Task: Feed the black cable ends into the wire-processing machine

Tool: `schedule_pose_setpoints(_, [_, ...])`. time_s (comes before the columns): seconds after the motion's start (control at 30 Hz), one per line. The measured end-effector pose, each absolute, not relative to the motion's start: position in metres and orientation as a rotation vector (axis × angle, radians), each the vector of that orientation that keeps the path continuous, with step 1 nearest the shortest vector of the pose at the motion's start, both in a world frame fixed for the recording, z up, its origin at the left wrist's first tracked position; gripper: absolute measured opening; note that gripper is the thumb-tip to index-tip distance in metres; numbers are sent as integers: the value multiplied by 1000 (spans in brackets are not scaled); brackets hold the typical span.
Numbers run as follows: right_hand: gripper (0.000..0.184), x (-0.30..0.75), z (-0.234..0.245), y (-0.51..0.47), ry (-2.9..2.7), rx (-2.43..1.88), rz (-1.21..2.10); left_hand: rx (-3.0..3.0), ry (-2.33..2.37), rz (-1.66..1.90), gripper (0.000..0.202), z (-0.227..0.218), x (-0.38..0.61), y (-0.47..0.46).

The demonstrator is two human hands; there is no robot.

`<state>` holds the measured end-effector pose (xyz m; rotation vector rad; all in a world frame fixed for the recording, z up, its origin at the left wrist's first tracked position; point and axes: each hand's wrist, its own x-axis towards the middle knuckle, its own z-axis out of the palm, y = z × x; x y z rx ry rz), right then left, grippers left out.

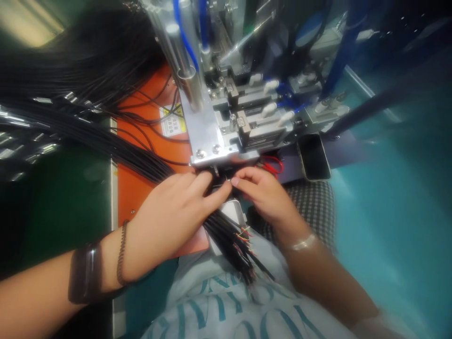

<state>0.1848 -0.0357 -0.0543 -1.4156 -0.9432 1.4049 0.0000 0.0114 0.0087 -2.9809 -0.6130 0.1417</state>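
Note:
My left hand [180,202] reaches over a bundle of black cables [148,162], its fingers curled around a dark cable just in front of the machine. Its thumb stretches right and meets the fingertips of my right hand [263,190]. Thumb and forefinger of the right hand are pinched together at a small, thin wire end [228,179]; its details are too small to make out. Below my left hand, the bundle's stripped ends [243,240] show coloured wires and rest against my shirt. My palms hide part of the cables.
A metal machine [208,127] with pneumatic fittings and blue tubes stands on an orange base [141,188]. More black cables [70,70] lie at the left. A phone [314,157] sits at the right, near a red wire [273,165]. A white device [235,209] lies by my lap.

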Motion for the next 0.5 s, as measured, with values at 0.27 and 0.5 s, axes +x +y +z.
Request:
schedule_pose_setpoints(0.27, [14,185,-46,-35,-1070,-1401,1289,-2907,-636,-71,24,10,-9,10])
schedule_pose_setpoints(0.5, [12,181,-42,-34,-1045,-1616,1258,-2890,-633,-32,21,10,-8,2])
